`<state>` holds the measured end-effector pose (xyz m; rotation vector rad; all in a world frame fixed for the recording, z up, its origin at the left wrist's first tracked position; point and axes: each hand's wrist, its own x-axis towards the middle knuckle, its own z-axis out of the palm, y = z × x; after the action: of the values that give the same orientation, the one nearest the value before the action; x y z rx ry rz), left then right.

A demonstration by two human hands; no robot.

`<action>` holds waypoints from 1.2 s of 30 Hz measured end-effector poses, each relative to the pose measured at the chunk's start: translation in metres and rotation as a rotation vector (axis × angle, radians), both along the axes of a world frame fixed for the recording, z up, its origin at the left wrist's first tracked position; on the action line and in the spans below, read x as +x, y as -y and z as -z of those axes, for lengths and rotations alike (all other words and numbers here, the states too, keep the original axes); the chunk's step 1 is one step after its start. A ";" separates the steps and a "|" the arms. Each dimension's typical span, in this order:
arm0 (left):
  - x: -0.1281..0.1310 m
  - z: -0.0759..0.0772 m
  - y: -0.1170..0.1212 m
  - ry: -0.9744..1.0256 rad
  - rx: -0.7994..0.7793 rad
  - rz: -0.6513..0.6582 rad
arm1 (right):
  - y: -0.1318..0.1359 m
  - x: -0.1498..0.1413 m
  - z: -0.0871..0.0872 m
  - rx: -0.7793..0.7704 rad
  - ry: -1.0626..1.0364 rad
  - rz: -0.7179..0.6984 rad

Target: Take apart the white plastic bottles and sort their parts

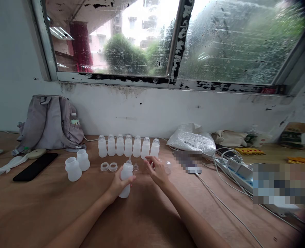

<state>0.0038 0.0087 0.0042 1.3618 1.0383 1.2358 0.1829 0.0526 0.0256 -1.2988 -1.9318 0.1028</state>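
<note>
My left hand is wrapped around a frosted white baby bottle, held upright and fitted with a collar and a clear nipple on top. To the right of it, my right hand hovers over the table with fingers apart and loosely bent, near a clear dome cap. Part of the area behind those fingers is hidden. A loose clear nipple stands between the hands. Two white collar rings lie left of the held bottle. Two bottles without tops stand farther left.
Several capped baby bottles stand in a row at the back. A black phone and a grey backpack are at left. At right lie a bubble-wrap bag, a power strip and a white cable.
</note>
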 end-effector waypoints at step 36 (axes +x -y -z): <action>-0.001 -0.018 0.014 0.102 -0.302 0.414 | 0.014 -0.031 0.002 -0.441 -0.807 -0.409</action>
<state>0.0024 -0.0054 0.0217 1.1884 0.7831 0.7966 0.1521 0.0387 0.0238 -0.8790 -1.4518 1.1292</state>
